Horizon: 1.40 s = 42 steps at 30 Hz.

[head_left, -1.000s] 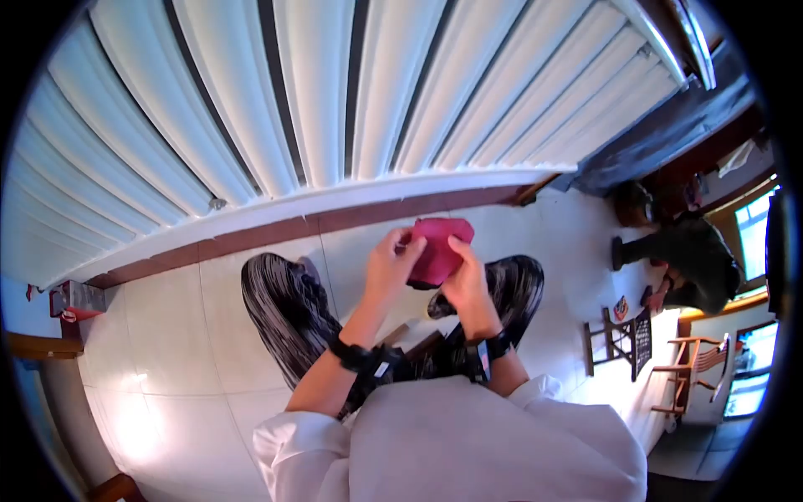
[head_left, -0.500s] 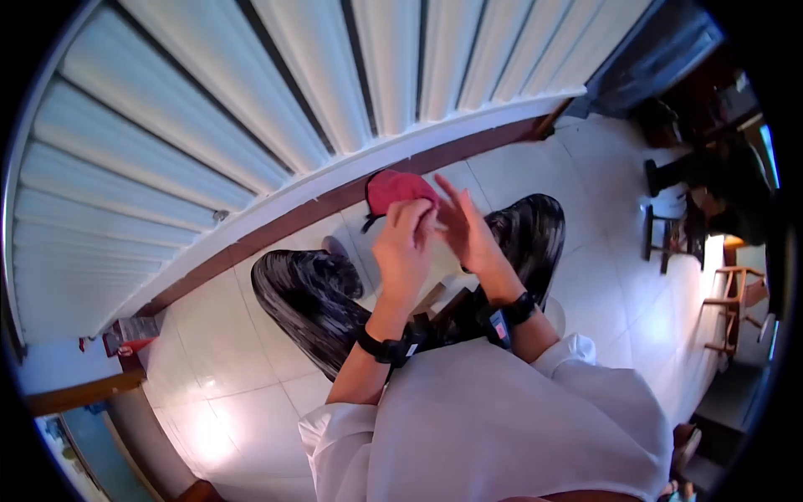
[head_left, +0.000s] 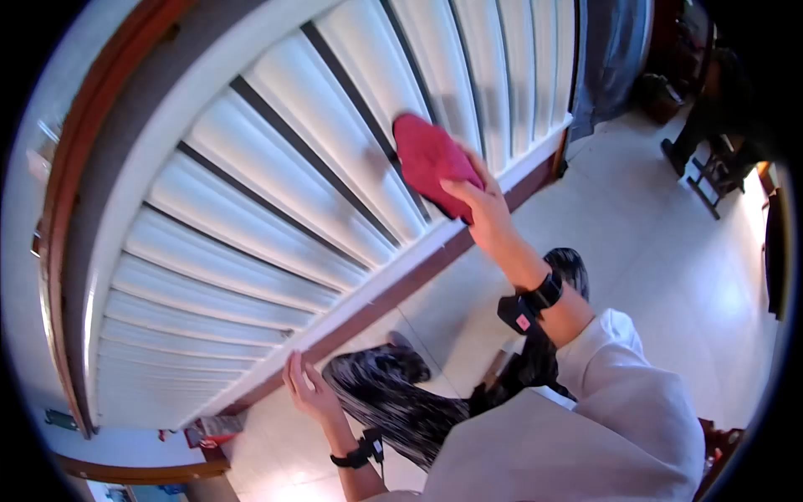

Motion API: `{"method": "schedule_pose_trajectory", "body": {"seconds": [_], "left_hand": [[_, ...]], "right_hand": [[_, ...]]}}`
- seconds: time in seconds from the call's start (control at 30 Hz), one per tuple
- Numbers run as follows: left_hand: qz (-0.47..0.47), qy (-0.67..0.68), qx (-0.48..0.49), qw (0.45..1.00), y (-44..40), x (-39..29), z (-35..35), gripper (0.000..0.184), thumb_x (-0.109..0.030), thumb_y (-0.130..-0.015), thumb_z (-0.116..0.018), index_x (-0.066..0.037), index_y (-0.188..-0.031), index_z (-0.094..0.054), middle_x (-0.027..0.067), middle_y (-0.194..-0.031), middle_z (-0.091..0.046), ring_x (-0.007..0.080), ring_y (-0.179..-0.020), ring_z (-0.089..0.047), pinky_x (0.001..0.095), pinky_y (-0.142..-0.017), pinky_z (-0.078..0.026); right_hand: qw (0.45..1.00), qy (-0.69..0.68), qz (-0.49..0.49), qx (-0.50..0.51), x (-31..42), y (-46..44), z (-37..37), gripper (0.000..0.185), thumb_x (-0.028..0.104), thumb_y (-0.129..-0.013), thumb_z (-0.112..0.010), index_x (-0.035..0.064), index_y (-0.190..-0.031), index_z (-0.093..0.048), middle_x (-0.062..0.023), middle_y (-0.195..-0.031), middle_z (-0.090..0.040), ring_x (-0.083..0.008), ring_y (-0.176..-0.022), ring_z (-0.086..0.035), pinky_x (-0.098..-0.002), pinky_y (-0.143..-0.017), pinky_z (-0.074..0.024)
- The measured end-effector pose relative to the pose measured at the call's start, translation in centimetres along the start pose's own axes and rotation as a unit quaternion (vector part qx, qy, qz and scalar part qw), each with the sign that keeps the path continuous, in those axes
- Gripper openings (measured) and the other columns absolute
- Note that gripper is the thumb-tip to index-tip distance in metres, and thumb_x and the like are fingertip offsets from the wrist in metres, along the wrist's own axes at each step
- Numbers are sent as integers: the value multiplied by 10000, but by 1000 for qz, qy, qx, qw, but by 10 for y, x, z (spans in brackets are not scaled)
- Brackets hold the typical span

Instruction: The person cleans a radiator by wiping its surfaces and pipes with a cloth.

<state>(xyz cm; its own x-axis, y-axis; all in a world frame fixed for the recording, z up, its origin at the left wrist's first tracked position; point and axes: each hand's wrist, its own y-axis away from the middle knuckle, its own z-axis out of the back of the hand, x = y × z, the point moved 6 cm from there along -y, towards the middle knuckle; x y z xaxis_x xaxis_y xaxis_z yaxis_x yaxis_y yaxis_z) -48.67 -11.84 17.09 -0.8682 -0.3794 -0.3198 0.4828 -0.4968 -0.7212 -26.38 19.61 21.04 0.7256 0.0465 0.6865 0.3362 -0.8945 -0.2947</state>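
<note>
Red cloth [head_left: 431, 159], prob. light, soft & not slippery, is in R hand [head_left: 492, 219], thumb over near edge, a good hold pt, in front of white slats [head_left: 322, 134] (contact unclear); L hand [head_left: 314, 397] loosely open, empty.

R hand [head_left: 483, 199]: gripping, thumb [head_left: 462, 189] cam side | R arm [head_left: 525, 266]: extd behind grip | L hand [head_left: 311, 395]: empty, bent fingers [head_left: 294, 368], well apart
</note>
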Motion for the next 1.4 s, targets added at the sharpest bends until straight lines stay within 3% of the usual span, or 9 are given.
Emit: {"method": "schedule_pose_trajectory", "body": {"seconds": [0.1, 0.17, 0.23, 0.3, 0.47, 0.73, 0.87, 1.07, 1.4], "left_hand": [[63, 21, -5, 998, 12, 29, 13, 240, 20, -855, -526, 11, -1087, -584, 178, -1072, -586, 333, -998, -573, 380, -853, -468], [71, -36, -2, 997, 24, 39, 20, 261, 27, -830, -529, 7, -1083, -586, 174, -1063, -589, 330, -997, -572, 389, -851, -464], [81, -48, -8, 996, 37, 46, 27, 275, 33, -814, -527, 6, -1081, -586, 173, -1062, -590, 329, -994, -571, 392, -852, -461], [92, -61, -10, 994, 49, 52, 31, 289, 38, -799, -525, 5, -1079, -586, 172, -1061, -591, 329, -992, -571, 395, -853, -458], [132, -79, -8, 988, 65, 78, 50, 290, 46, -788, -518, -8, -1064, -589, 171, -1045, -593, 337, -970, -573, 398, -817, -462], [106, -56, -31, 992, 53, 57, 46, 279, 32, -798, -523, -14, -1065, -587, 161, -1041, -595, 320, -945, -579, 385, -765, -471], [154, -31, -32, 987, 55, 44, 52, 287, 26, -807, -523, -10, -1084, -589, 157, -1049, -595, 296, -925, -584, 351, -730, -473], [183, -79, -45, 979, 77, 78, 76, 288, 30, -811, -516, 2, -1089, -587, 142, -1062, -598, 282, -922, -586, 333, -699, -481], [205, -115, 20, 972, 120, 100, 72, 285, 54, -809, -504, 13, -1079, -587, 149, -1048, -600, 280, -931, -586, 339, -707, -495]], "right_hand": [[957, 155, 233, 77, 54, -47, -61, 499, 39, -816, -578, 69, -1291, -428, -73, -1180, -552, -190, -1079, -532, -280, -924, -399], [936, 225, 261, 72, 66, -66, -92, 482, 43, -819, -571, 62, -1280, -432, -89, -1174, -558, -213, -1061, -549, -293, -902, -419], [878, 364, 304, 57, 61, -78, -113, 466, 29, -800, -573, 50, -1249, -449, -134, -1179, -556, -292, -1027, -570, -345, -837, -468], [772, 418, 478, 21, 55, -70, -126, 487, 23, -761, -615, 58, -1224, -471, -125, -1218, -543, -317, -1076, -537, -368, -861, -458], [728, 529, 436, -18, 9, -40, -85, 478, 34, -717, -646, 69, -1173, -508, -100, -1251, -526, -294, -1134, -499, -373, -912, -430], [819, 500, 278, -27, -63, -3, -11, 608, -40, -610, -660, 65, -1186, -494, -113, -1221, -539, -328, -1066, -520, -387, -872, -466], [794, 493, 356, -10, 21, -36, -111, 745, 33, -613, -698, 55, -1293, -395, -162, -1272, -477, -370, -1132, -464, -424, -943, -416], [778, 412, 470, -67, 56, -64, -167, 622, 130, -719, -695, 14, -1259, -408, -189, -1297, -441, -378, -1153, -441, -432, -951, -395], [802, 517, 289, -74, -110, 6, -11, 659, -39, -662, -648, 27, -1268, -398, -205, -1316, -385, -376, -1189, -412, -433, -989, -367]]}}
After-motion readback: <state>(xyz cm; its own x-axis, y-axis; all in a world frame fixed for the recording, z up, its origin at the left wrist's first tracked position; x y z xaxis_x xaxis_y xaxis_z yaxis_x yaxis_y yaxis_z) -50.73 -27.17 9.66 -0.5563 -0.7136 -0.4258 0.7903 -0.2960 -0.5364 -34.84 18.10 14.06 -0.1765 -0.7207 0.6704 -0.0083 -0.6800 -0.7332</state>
